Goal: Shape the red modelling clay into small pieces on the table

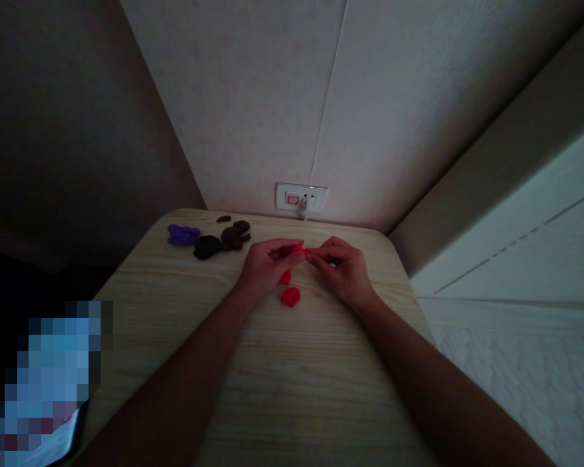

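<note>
Between my two hands is a small piece of red modelling clay, held above the wooden tabletop. My left hand is closed on it, thumb and fingers pinching from the left. From the other side my right hand pinches the clay's right edge with thumb and forefinger. Just below the left fingers lies a small red clay piece, partly hidden by that hand. A larger red clay lump rests on the table a little nearer to me.
At the table's back left lie purple clay, a black clay lump, brown clay and a small dark scrap. A wall socket with a plug sits behind the table. A blurred-out screen is at lower left.
</note>
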{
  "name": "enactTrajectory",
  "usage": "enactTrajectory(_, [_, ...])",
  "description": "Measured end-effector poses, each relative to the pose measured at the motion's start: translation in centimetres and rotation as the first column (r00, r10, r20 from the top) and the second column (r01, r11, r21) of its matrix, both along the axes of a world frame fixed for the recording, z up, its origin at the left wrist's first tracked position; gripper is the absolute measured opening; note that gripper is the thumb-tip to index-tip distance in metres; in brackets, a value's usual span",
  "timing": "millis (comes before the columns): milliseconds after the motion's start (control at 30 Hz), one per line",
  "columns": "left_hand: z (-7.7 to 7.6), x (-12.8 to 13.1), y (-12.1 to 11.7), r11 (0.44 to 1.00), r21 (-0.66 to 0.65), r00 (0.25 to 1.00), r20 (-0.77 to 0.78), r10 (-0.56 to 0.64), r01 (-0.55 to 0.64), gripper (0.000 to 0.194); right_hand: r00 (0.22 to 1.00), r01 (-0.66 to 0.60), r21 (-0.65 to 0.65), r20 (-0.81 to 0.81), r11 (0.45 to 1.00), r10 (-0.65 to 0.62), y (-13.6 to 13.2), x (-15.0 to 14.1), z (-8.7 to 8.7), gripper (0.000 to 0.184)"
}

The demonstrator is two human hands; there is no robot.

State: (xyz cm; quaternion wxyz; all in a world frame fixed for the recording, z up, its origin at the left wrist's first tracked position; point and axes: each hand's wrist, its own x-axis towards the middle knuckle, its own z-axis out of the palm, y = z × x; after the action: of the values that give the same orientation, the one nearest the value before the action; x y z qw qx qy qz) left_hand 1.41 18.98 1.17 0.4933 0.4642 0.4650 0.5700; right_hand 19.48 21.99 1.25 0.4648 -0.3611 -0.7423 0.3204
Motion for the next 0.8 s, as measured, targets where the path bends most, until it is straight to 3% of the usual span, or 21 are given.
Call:
enactTrajectory(500, [-0.33, 0.05, 0.36, 1.000, 0.010, 0.998, 0.054, 0.013, -0.014, 0.043, 0.996, 0.080, -0.022, -0.038, 0.997, -0.081, 0.23, -0.16, -0.28, 0.019])
enactTrajectory(800, [-0.32, -0.03, 0.46, 1.000, 0.011, 0.995, 0.097, 0.021, -0.022, 0.039, 0.995, 0.077, -0.047, -0.060, 0.996, -0.079, -0.17, -0.33, 0.42, 0.022])
